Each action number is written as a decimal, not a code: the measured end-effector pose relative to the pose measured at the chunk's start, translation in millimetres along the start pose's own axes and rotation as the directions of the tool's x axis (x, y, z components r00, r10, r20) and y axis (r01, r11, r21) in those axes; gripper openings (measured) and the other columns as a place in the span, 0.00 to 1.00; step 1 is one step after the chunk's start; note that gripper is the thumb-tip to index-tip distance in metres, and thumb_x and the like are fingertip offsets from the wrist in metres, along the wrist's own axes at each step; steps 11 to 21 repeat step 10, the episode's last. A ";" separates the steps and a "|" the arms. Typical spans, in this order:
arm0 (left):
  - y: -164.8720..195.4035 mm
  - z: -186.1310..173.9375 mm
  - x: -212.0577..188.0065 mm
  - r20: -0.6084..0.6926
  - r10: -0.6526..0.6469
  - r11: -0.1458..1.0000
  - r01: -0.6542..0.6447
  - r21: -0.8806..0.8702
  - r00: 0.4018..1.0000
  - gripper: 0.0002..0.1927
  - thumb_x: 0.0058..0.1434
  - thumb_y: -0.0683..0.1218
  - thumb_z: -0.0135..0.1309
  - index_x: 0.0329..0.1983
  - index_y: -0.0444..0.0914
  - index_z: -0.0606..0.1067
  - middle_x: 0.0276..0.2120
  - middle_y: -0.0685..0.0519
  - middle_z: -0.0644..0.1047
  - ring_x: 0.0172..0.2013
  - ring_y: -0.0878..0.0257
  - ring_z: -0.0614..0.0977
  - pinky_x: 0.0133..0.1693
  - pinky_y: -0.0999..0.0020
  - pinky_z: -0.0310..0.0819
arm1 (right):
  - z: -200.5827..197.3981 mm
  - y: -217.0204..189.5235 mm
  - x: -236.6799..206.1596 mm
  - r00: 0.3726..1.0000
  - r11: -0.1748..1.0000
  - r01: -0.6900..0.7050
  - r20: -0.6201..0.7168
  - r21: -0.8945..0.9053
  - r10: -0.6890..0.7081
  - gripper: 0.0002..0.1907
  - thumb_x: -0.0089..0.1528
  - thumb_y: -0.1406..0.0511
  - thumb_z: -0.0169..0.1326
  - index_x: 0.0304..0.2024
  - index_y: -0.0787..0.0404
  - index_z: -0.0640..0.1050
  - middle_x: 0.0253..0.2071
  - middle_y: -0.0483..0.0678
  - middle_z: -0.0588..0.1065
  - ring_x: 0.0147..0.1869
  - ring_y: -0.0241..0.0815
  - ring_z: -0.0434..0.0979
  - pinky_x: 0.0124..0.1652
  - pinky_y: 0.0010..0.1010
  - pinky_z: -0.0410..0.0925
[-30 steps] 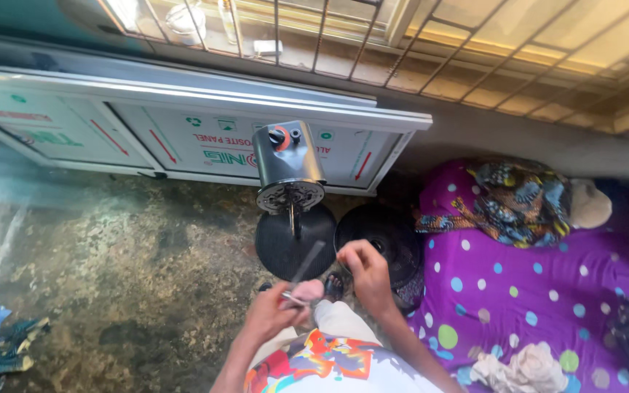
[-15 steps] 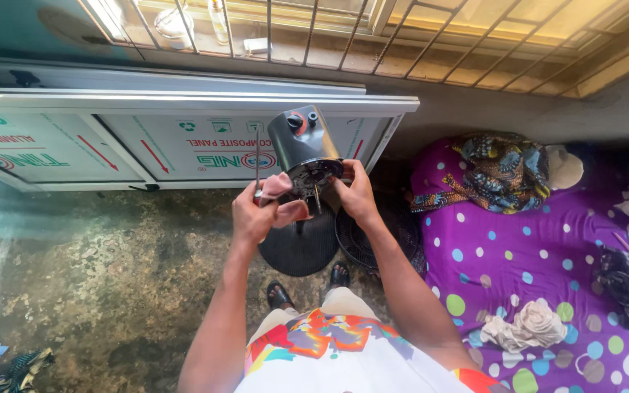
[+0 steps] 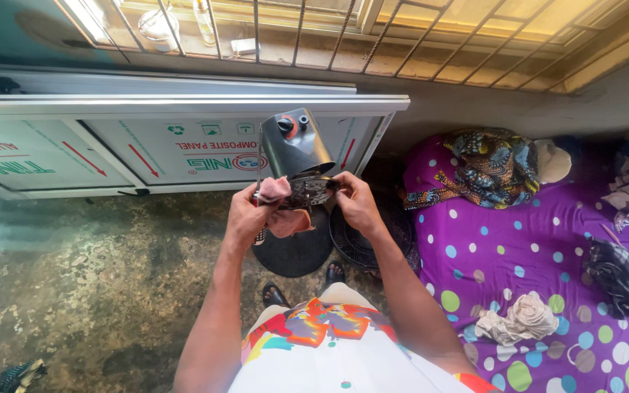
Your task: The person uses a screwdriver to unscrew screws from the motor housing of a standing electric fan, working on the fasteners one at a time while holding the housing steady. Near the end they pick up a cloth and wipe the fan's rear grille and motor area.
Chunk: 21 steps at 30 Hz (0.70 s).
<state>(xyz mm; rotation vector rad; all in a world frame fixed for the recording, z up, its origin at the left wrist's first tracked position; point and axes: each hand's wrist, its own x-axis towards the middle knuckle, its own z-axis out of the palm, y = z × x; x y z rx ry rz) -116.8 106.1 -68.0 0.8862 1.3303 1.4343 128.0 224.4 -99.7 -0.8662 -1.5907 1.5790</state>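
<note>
**Both hands on a fan motor housing, pink cloth against its face**

The grey fan motor housing (image 3: 294, 149) stands at the middle of the view, raised above a round dark base (image 3: 296, 251) on the floor, its red and black knobs on top and its round metal face (image 3: 310, 191) turned toward the person. A pink cloth (image 3: 279, 207) is bunched against the left edge of that face and hangs down below it.

The left hand (image 3: 245, 218) is closed in a firm grip on the pink cloth, pressing it to the housing — a thin dark tool or rod seems to run down through the same fist, though it is too small to tell what it is. The right hand (image 3: 357, 204) is closed on the right rim of the metal face, fingers curled around it.

Just right of the base, a black fan grille (image 3: 373, 240) lies flat on the floor. Behind the housing, a white composite panel (image 3: 176, 142) with red arrows leans along the wall under a barred window (image 3: 314, 33). To the right spreads a purple polka-dot sheet (image 3: 533, 255) — on it a patterned bundle (image 3: 493, 164) and a crumpled cream cloth (image 3: 518, 320). The concrete floor (image 3: 89, 276) is stained and mottled.
</note>
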 end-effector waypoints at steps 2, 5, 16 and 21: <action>0.6 1.7 -3.5 -0.005 0.010 1.000 -0.010 0.000 1.000 0.13 0.58 0.36 0.63 0.46 0.33 0.80 0.37 0.57 0.82 0.38 0.73 0.80 0.39 0.75 0.77 | 0.7 4.1 0.0 1.000 1.000 0.000 0.019 0.031 0.000 0.09 0.65 0.78 0.49 0.46 0.66 0.76 0.40 0.42 0.77 0.46 0.29 0.75 0.49 0.22 0.69; 1.1 3.8 -5.0 -0.039 -0.019 1.000 0.018 -0.009 0.999 0.15 0.58 0.37 0.64 0.48 0.34 0.80 0.38 0.57 0.82 0.38 0.72 0.81 0.39 0.73 0.78 | 0.2 11.8 1.3 0.999 0.996 -0.039 0.028 0.076 0.037 0.10 0.65 0.79 0.49 0.46 0.66 0.75 0.41 0.41 0.77 0.47 0.28 0.76 0.49 0.22 0.69; -3.0 11.7 -9.6 -0.083 -0.001 1.000 0.000 -0.007 0.997 0.16 0.58 0.37 0.65 0.50 0.34 0.80 0.40 0.56 0.82 0.39 0.72 0.81 0.41 0.74 0.78 | -6.7 20.7 0.8 0.996 0.988 -0.064 0.071 0.143 0.055 0.10 0.65 0.80 0.51 0.46 0.66 0.75 0.40 0.41 0.76 0.45 0.27 0.74 0.48 0.21 0.69; -3.0 11.7 -9.6 -0.083 -0.001 1.000 0.000 -0.007 0.997 0.16 0.58 0.37 0.65 0.50 0.34 0.80 0.40 0.56 0.82 0.39 0.72 0.81 0.41 0.74 0.78 | -6.7 20.7 0.8 0.996 0.988 -0.064 0.071 0.143 0.055 0.10 0.65 0.80 0.51 0.46 0.66 0.75 0.40 0.41 0.76 0.45 0.27 0.74 0.48 0.21 0.69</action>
